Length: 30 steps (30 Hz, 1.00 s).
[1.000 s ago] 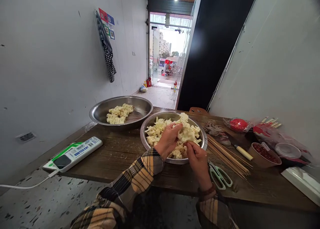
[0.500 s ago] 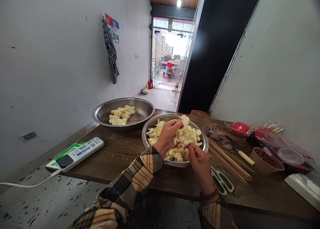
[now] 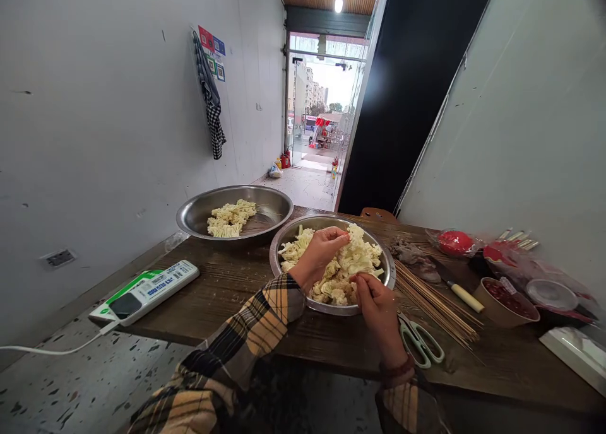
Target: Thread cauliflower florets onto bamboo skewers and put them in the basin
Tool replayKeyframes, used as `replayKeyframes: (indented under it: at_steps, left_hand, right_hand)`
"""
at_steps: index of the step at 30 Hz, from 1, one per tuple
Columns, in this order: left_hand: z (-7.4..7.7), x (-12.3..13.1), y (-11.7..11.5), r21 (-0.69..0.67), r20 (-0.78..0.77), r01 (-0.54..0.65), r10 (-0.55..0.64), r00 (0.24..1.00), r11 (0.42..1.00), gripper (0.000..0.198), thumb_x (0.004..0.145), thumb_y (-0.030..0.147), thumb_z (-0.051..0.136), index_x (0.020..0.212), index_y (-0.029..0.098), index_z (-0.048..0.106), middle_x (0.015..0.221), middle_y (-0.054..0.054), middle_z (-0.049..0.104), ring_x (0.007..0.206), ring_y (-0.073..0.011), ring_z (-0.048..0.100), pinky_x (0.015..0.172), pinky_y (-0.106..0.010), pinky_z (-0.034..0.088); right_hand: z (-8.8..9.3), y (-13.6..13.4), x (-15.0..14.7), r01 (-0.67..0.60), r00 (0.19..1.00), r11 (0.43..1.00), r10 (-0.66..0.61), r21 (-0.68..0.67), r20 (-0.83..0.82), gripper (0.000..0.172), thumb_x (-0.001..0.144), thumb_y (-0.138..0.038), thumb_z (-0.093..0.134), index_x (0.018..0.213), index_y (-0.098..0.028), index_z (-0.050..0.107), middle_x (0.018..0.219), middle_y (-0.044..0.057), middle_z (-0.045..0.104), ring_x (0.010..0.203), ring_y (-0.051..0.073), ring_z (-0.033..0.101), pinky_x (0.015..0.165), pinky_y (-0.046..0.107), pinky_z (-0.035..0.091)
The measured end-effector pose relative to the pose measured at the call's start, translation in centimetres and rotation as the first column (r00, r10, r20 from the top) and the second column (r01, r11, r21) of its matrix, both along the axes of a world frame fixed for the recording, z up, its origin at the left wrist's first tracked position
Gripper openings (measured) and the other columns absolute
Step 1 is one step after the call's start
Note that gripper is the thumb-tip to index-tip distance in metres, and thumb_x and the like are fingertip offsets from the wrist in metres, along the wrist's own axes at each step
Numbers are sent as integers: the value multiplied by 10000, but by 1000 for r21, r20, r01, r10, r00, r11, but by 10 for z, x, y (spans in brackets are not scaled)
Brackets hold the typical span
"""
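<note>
A steel bowl at the table's near side holds a heap of cauliflower florets. My left hand is over the bowl, its fingers pinched on a floret at the top of the heap. At the bowl's near rim my right hand is closed, and what its fingers hold is too hidden to name. A second steel bowl, further back on the left, holds a small pile of cauliflower pieces.
Bamboo skewers and green-handled scissors lie right of the near bowl. A knife, a cup of red sauce and plastic bags sit further right. A power strip rests on the table's left corner.
My hands lowered a large cauliflower chunk into the bowl. My left hand now pinches a floret at the heap's top, and my right hand has drawn back to the near rim.
</note>
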<state>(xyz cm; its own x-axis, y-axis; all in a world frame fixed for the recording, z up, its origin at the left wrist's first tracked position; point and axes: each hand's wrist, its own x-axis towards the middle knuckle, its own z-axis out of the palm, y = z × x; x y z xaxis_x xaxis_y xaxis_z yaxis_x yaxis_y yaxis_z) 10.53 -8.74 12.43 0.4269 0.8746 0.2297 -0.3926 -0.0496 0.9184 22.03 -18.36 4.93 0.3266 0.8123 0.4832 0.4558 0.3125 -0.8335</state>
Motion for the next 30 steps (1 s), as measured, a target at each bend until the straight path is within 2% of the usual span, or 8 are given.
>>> replayKeyframes:
  at_steps: [3,8,11,16,26,28,30]
  left_hand:
    - [-1,-2,-2,-70,10,40,-39,999,997,201,682,349,689,714,152,673,717,-24,614,641,-111,503,588,-229,361]
    - [-2,-8,-1,-147,19,-19,22,1000,989,249,760,391,602,838,183,714,967,-59,646,817,-140,537,619,-222,390]
    - [-3,-8,2,-145,28,4,0,1000,989,227,748,369,631,799,160,701,885,-59,645,771,-132,538,621,-221,395]
    - [-5,-4,5,-123,66,161,-154,986,979,275,697,387,707,714,122,638,676,-34,598,606,-115,514,610,-251,404]
    - [-9,-7,10,6,-21,16,-16,1000,1000,266,653,363,742,665,119,638,651,6,554,638,-90,470,629,-224,364]
    - [-8,-5,9,7,-23,29,-28,999,1000,266,660,368,737,670,120,642,659,5,562,632,-88,465,624,-224,361]
    - [-8,-5,8,-29,-16,90,-90,996,996,280,682,394,722,719,124,658,688,-9,587,639,-99,486,623,-232,373]
  right_hand:
    - [2,-2,1,2,1000,1000,-2,-5,-27,346,877,-434,465,812,-172,682,470,-34,486,467,133,468,456,232,365]
    - [4,-3,3,-40,995,999,37,-30,-93,348,895,-442,455,826,-163,651,474,-57,447,429,106,412,445,226,346]
    - [2,-2,4,-47,997,998,44,-41,-65,338,897,-428,459,837,-160,655,487,-50,468,440,106,423,453,225,349]
    - [-1,1,5,-75,997,996,75,-56,14,335,899,-411,457,807,-161,661,516,-24,520,480,121,465,477,229,371]
    - [-2,2,2,-52,997,998,53,-26,49,331,896,-425,455,846,-181,674,542,-8,558,544,154,531,531,250,419]
    - [-1,3,2,-58,997,998,59,-34,40,330,897,-425,456,848,-179,670,536,-15,546,536,149,524,535,250,415]
    - [1,3,2,-70,997,996,71,-47,10,335,903,-427,451,849,-173,662,526,-25,524,514,137,503,526,245,405]
